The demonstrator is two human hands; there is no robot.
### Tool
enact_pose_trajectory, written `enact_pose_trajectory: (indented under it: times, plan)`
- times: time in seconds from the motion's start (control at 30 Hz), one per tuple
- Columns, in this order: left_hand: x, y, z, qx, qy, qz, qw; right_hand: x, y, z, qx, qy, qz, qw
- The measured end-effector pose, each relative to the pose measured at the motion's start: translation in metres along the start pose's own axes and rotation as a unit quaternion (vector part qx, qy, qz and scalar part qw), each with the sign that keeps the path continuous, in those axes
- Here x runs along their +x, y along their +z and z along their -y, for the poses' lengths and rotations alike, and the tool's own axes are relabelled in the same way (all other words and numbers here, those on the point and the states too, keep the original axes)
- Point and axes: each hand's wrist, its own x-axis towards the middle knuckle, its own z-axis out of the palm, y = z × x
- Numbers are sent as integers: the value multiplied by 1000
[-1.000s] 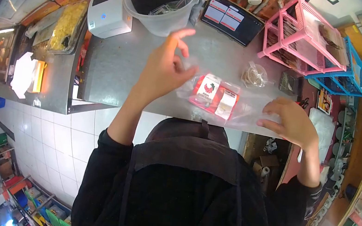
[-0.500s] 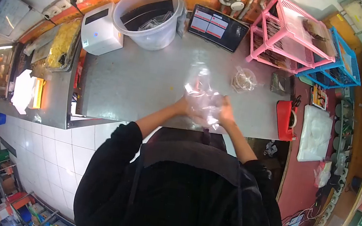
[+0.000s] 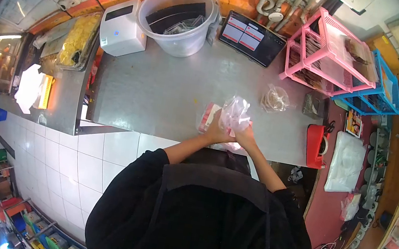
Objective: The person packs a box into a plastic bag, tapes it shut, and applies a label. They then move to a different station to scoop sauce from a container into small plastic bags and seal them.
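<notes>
A crumpled clear plastic bag (image 3: 236,111) stands up between my two hands at the near side of the metal table (image 3: 158,90). My left hand (image 3: 216,131) is closed around its left lower side. On the right, my right hand (image 3: 244,136) grips the bag low down, its fingers curled in toward the left hand. A red-and-white item (image 3: 208,116) shows just left of my left hand, and more red and white appears between the hands. Farther right on the table lies a small clear bag of round things (image 3: 275,99).
A red tape dispenser (image 3: 314,146) stands at the table's right edge, by a stack of plastic bags (image 3: 346,162). Along the back are a white printer (image 3: 124,28), a translucent bucket (image 3: 175,25), a tablet (image 3: 252,38) and a pink rack (image 3: 326,56).
The bag, spread and blurred before, is now bunched upright between my hands. My hands have come closer together, and the red-and-white item now shows on the left. The view has shifted slightly.
</notes>
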Motion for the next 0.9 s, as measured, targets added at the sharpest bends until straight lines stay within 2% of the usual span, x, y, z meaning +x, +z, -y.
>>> enact_pose_trajectory:
  times: [0.03, 0.07, 0.1, 0.13, 0.17, 0.2, 0.27, 0.3, 0.33, 0.37, 0.4, 0.43, 0.47, 0.5, 0.53, 0.57, 0.6, 0.73, 0.83, 0.9]
  plan:
    - [-1, 3, 5, -45, 0, -11, 999, -3, -5, 1, -63, -79, 53, 993]
    - [7, -4, -5, -44, -1, -15, 999, -6, -8, 18, -63, -82, 58, 993]
    - [22, -17, -25, 70, -59, 124, 988, -12, -10, 38, -188, -130, 27, 973]
    - [31, -23, -36, 180, -115, 260, 942, -16, -12, 59, -309, -176, -4, 935]
    - [8, 22, 36, -139, 96, 41, 985, -16, -17, 82, -343, -163, 3, 925]
    - [4, 53, 73, -36, 84, 30, 995, -10, -21, 84, -347, -168, 0, 923]
    - [-4, 111, 143, 175, 58, 17, 983, 12, -38, 89, -229, -107, 172, 952]
    - [5, 56, 68, 70, -11, 108, 992, 29, -57, 103, -168, -121, 288, 935]
    - [16, -9, -25, -23, -96, 183, 978, 48, -72, 104, -173, -130, 284, 934]
    - [18, 9, -4, 2, 214, -30, 976, 66, -85, 105, -83, -103, 378, 916]
    - [-6, 13, 13, 45, 162, -52, 984, 88, -93, 107, 6, -75, 467, 881]
    - [-16, 63, 88, -110, 97, -23, 989, 114, -88, 101, 10, -68, 447, 892]
    - [-24, 108, 154, -264, 29, -16, 964, 145, -78, 90, 81, -7, 408, 910]
    - [-29, 69, 109, -116, 45, -2, 992, 168, -66, 78, 153, 54, 365, 917]
    - [-34, 55, 94, -78, 53, -2, 995, 179, -49, 74, 154, 47, 366, 917]
    - [-38, 48, 91, -65, 54, -3, 996, 190, -30, 77, -129, -1, 234, 964]
    - [-43, 43, 90, -60, 54, -5, 997, 203, -17, 71, -396, -46, 74, 914]
    - [-52, 28, 84, -44, 58, -11, 997, 248, 10, 56, -419, -35, 60, 905]
    - [-55, 24, 84, -45, 61, -15, 997, 256, 13, 65, -408, 9, 46, 912]
    - [-58, 22, 84, -47, 65, -16, 997, 264, 10, 67, -389, 54, 79, 916]
